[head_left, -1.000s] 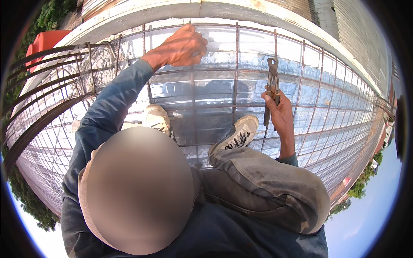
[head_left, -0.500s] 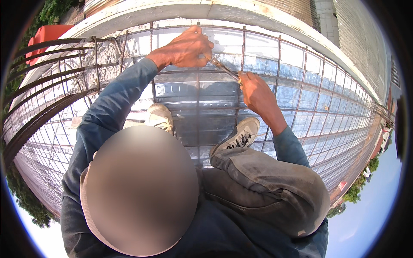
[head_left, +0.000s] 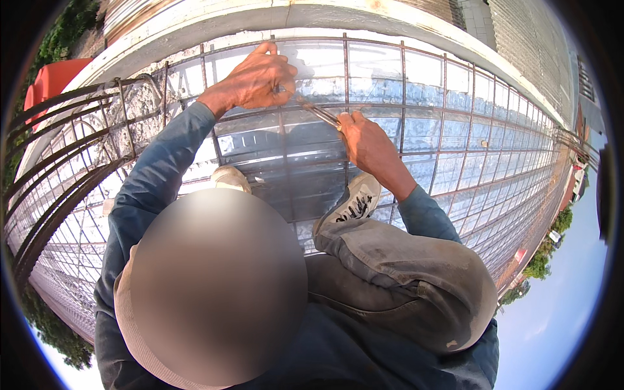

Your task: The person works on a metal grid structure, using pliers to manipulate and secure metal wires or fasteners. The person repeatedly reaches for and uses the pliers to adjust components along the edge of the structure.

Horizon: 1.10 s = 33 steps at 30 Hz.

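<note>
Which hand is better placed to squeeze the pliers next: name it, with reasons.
The right hand, most likely: it holds the pliers, whose far end points toward the left hand. The left is curled near the top of the steel mesh; whether it pinches anything is hidden.

Rust-Brown Squares Crossed Silver-Blue Sheeting (head_left: 318, 140)

The mesh (head_left: 402, 107) laid a rusty check over white and silver-blue. The slim tool (head_left: 322, 116) looked dull grey-brown. I saw dusty-blue sleeves (head_left: 159, 153), grey-brown trousers (head_left: 416, 279) with a pale blotch, cream shoes (head_left: 367, 190), black laces (head_left: 359, 208), and a bright red object (head_left: 55, 88) near green foliage (head_left: 62, 32).
</note>
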Tool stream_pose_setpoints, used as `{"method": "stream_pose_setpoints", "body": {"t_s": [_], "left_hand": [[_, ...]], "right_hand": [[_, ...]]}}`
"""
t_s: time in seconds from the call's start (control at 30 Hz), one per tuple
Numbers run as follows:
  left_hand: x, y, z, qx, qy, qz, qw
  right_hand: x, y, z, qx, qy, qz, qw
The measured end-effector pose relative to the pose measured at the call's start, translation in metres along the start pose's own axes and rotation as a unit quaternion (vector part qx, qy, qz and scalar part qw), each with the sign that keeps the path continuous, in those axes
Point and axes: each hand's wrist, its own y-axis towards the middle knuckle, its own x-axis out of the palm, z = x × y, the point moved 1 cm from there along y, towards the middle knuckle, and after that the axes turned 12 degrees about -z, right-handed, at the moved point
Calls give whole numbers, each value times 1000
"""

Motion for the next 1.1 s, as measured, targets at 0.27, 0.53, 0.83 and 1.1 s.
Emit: {"method": "stream_pose_setpoints", "body": {"t_s": [0.27,0.53,0.83,1.1], "left_hand": [[-3,5,-1,31,-5,10,999],[-13,14,16,52,-65,15,996],[-13,-5,-6,-1,1,-27,1000],[12,3,4,33,12,78,996]], "right_hand": [[10,11,14,26,98,-11,995],[0,-12,11,84,202,-60,974],[-7,-32,25,214,110,-73,968],[-13,-91,62,145,20,-168,975]]}}
